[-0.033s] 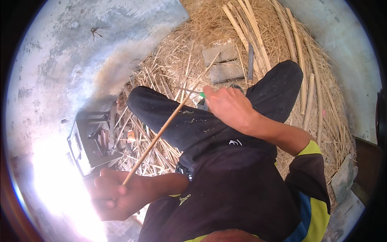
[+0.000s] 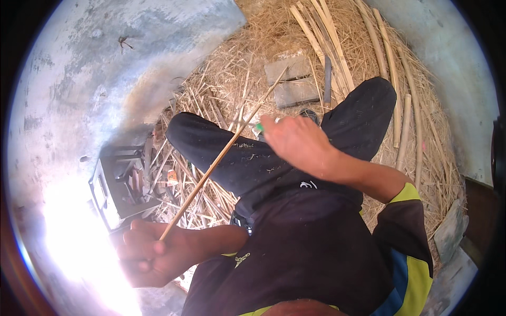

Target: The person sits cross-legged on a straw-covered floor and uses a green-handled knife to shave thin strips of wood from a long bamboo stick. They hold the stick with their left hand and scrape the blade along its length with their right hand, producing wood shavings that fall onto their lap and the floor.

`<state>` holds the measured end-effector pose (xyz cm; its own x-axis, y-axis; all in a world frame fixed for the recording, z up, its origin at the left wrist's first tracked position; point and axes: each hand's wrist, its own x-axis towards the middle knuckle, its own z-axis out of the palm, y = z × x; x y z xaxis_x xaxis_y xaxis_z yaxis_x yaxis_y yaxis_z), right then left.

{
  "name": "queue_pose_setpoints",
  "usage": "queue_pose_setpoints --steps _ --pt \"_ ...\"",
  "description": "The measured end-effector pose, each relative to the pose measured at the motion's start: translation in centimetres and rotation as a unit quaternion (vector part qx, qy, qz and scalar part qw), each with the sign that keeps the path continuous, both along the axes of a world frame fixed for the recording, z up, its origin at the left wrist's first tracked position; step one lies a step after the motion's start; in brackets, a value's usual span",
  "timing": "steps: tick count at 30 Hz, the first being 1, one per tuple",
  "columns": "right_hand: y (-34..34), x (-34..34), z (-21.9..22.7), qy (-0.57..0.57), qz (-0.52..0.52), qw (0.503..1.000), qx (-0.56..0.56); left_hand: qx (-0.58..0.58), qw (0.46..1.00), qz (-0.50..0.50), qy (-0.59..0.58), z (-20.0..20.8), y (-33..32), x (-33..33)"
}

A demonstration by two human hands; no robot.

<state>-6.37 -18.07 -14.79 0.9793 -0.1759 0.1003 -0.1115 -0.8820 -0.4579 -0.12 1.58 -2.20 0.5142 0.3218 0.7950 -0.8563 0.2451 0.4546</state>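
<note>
A long, thin bamboo stick (image 2: 208,174) slants up and away from my left hand (image 2: 158,254), which is closed around its near end at the lower left. Its far end reaches toward the blocks on the floor. My right hand (image 2: 298,139) is closed on the green handle of a thin-bladed knife (image 2: 260,127), just right of the stick's upper half. The blade is hard to make out against the straw; I cannot tell whether it touches the stick.
My bent legs (image 2: 221,147) in dark trousers frame the work. Beyond them lie two grey blocks (image 2: 298,92), split bamboo strips (image 2: 332,42) and round poles (image 2: 406,126) on straw-like shavings. A dark, open-framed box (image 2: 118,203) stands left by the pale wall (image 2: 95,89).
My right hand and the knife have shifted slightly left, toward the stick. My left hand stays in place with its grip unchanged.
</note>
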Motion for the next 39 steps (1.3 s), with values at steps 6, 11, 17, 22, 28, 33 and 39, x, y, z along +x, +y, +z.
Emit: queue_pose_setpoints --steps 6,11,17,22,28,33,39 --pt "-2.6 0.5 -6.4 0.029 -0.064 0.997 -0.034 -0.028 0.997 0.06 0.036 0.1 -0.4 0.5" --pt "-0.9 1.7 -5.6 -0.042 -0.023 0.998 0.03 0.034 0.982 0.178 0.045 0.6 -1.3 0.3" --pt "-5.4 3.4 -14.6 0.011 -0.148 0.989 0.015 0.04 0.968 0.237 0.068 0.7 -1.8 0.8" --pt "-1.4 4.5 -7.1 -0.043 -0.075 0.984 0.158 -0.044 0.956 0.271 0.1 1.4 -3.1 0.9" --pt "-5.6 1.7 -17.8 0.06 -0.206 0.974 0.067 -0.055 0.979 0.147 0.13 1.3 -2.5 1.1" --pt "-4.4 2.8 -9.4 0.023 -0.17 0.963 0.208 -0.064 0.975 0.178 0.12 1.3 -2.3 0.7" --pt "-1.4 3.0 -7.6 -0.047 -0.087 0.957 0.274 -0.019 0.974 0.185 0.127 1.8 -3.2 1.1"
